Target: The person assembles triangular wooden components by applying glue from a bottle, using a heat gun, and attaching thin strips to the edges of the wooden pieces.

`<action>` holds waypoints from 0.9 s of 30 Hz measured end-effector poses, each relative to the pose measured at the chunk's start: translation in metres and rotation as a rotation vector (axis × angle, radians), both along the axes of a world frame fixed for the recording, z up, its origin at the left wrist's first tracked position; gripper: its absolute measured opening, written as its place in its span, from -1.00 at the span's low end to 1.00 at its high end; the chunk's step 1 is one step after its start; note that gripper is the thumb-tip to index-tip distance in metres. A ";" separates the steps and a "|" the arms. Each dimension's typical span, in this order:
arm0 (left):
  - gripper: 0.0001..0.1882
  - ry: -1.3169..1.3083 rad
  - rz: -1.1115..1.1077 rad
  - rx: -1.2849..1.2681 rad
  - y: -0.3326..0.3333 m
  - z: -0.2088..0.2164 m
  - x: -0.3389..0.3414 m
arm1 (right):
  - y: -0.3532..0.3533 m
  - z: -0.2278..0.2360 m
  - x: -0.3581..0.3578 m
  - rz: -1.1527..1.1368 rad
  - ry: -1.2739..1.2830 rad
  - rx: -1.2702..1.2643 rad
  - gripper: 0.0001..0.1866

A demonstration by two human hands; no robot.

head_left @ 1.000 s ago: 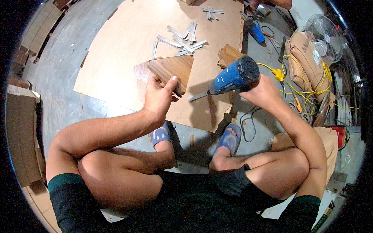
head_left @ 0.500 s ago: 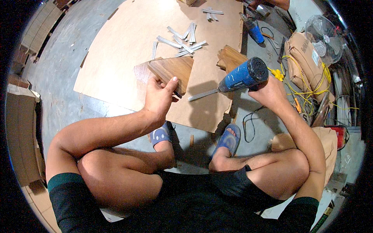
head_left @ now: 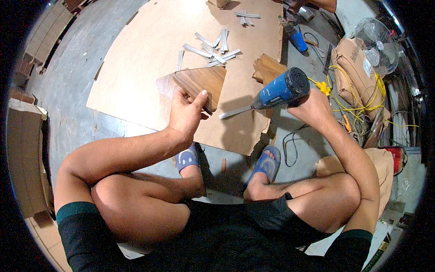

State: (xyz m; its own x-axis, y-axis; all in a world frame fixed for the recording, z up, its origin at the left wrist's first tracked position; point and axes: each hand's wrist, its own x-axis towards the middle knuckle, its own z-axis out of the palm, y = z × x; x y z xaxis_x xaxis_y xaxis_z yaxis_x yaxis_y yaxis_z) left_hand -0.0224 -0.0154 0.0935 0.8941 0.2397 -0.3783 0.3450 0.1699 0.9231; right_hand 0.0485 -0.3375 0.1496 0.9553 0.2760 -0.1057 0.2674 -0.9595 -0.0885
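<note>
My left hand (head_left: pixel 185 109) pinches an angular flat piece of brown wood (head_left: pixel 203 84) by its near edge, thumb on top, tilted above the cardboard sheet (head_left: pixel 122 90). Behind it shows a paler wood piece (head_left: pixel 166 85), partly hidden. My right hand (head_left: pixel 310 108) is closed round the grip of a blue and black heat gun (head_left: pixel 282 87); the gun hides most of my fingers. From the gun's front end a narrow silver-grey strip (head_left: pixel 236 112) points toward the held wood, with a gap between; whether it is joined to the gun I cannot tell. More brown wood pieces (head_left: pixel 268 67) lie partly behind the gun.
Several grey strips (head_left: pixel 212 51) lie loosely on the cardboard, with another small pile (head_left: pixel 247 16) farther off. Another blue tool (head_left: pixel 297 40), another person's arm (head_left: pixel 324 4), a fan (head_left: pixel 376 47), brown sacks (head_left: pixel 351 68) and yellow cable (head_left: pixel 355 108) are to the right.
The heat gun and my right hand have shifted very slightly left and nearer to me. My left hand and its wood piece look almost still.
</note>
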 end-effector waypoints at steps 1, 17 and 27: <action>-0.57 0.003 -0.008 0.001 0.000 0.001 0.000 | 0.002 0.001 -0.001 0.002 -0.002 0.012 -0.57; -0.54 0.019 0.032 0.002 -0.001 0.013 0.002 | 0.036 -0.019 0.001 0.125 0.060 0.138 -0.52; -0.51 0.042 0.008 -0.004 0.006 0.002 0.004 | 0.045 -0.014 0.000 0.135 0.099 0.172 -0.66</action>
